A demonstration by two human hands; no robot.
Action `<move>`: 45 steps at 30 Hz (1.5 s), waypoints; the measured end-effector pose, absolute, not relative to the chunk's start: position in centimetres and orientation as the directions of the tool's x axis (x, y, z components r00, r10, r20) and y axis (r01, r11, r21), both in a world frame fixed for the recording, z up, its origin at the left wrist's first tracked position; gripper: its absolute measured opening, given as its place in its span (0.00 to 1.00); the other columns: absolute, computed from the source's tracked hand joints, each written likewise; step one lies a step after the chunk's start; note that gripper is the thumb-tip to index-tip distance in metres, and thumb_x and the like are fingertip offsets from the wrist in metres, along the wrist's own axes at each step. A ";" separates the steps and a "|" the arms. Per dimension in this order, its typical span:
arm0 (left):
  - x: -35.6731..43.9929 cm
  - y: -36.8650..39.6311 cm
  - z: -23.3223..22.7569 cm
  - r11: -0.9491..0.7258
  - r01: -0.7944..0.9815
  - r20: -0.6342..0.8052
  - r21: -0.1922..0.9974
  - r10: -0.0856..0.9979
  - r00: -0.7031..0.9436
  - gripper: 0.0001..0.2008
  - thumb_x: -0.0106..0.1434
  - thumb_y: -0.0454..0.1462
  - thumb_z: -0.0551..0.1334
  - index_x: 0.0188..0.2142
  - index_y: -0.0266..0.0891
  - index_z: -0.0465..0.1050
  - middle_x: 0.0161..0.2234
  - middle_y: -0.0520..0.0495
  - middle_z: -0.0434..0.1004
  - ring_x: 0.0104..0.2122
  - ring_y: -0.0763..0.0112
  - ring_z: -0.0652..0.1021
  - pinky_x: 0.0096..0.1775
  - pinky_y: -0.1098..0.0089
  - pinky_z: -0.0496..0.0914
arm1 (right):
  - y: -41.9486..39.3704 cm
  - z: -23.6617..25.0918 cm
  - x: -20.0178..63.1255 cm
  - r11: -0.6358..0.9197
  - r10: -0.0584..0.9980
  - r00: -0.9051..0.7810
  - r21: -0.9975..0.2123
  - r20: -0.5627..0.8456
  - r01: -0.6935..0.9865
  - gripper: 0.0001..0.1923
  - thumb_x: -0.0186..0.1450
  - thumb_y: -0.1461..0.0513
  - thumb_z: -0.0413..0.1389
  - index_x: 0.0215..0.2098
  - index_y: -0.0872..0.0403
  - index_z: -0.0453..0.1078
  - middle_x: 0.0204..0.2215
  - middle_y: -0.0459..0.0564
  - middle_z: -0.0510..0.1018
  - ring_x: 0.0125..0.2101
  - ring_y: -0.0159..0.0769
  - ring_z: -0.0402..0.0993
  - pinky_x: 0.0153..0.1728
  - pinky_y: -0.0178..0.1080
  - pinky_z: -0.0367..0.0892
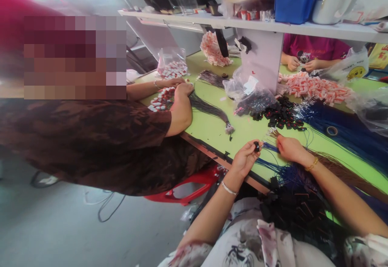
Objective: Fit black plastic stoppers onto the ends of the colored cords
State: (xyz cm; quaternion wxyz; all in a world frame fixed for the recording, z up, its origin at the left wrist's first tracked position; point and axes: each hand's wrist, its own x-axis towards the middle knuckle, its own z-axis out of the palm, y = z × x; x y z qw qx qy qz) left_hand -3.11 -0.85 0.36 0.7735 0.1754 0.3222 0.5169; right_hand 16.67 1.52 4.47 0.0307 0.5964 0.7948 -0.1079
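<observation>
My left hand [245, 158] pinches a small black plastic piece [256, 146] just above the green table [212, 127]. My right hand [289, 149] grips the end of a blue cord [269, 147] right beside that piece. A thick bundle of blue cords [342, 131] fans out to the right of my hands. A heap of black pieces [280, 115] lies just beyond them. More cords with black tags [298, 204] rest on my lap.
A person in a dark brown top [100, 137] sits at the left, hands on red-and-white tags [162, 99]. Another person in a magenta shirt [315, 47] works across the table by a pile of red-white pieces [317, 87]. A shelf [273, 26] holds a blue bin [295, 0].
</observation>
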 end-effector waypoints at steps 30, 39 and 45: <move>-0.8 -0.8 1.2 0.419 -0.694 -0.281 0.586 0.908 0.311 0.09 0.57 0.30 0.63 0.39 0.33 0.73 0.35 0.43 0.76 0.31 0.74 0.75 0.35 0.74 0.68 | 0.1 3.2 14.9 0.258 0.957 -0.257 -0.804 0.136 0.535 0.10 0.59 0.59 0.51 0.22 0.55 0.64 0.16 0.40 0.63 0.17 0.26 0.53 0.19 0.30 0.49; -0.8 -0.8 0.6 0.411 -0.688 -0.268 0.599 0.912 0.312 0.11 0.55 0.31 0.65 0.40 0.32 0.74 0.36 0.43 0.76 0.33 0.73 0.75 0.37 0.73 0.68 | -0.3 3.9 14.6 0.339 0.939 -0.270 -0.710 0.214 0.617 0.09 0.58 0.61 0.51 0.21 0.54 0.60 0.15 0.40 0.61 0.18 0.26 0.53 0.21 0.31 0.49; -0.9 -0.7 0.5 0.402 -0.676 -0.271 0.618 0.916 0.297 0.13 0.52 0.32 0.68 0.38 0.33 0.74 0.35 0.44 0.76 0.32 0.74 0.75 0.36 0.74 0.68 | -0.4 4.0 14.6 0.441 0.897 -0.333 -0.561 0.290 0.700 0.07 0.58 0.63 0.51 0.22 0.54 0.62 0.21 0.45 0.68 0.23 0.30 0.60 0.26 0.32 0.53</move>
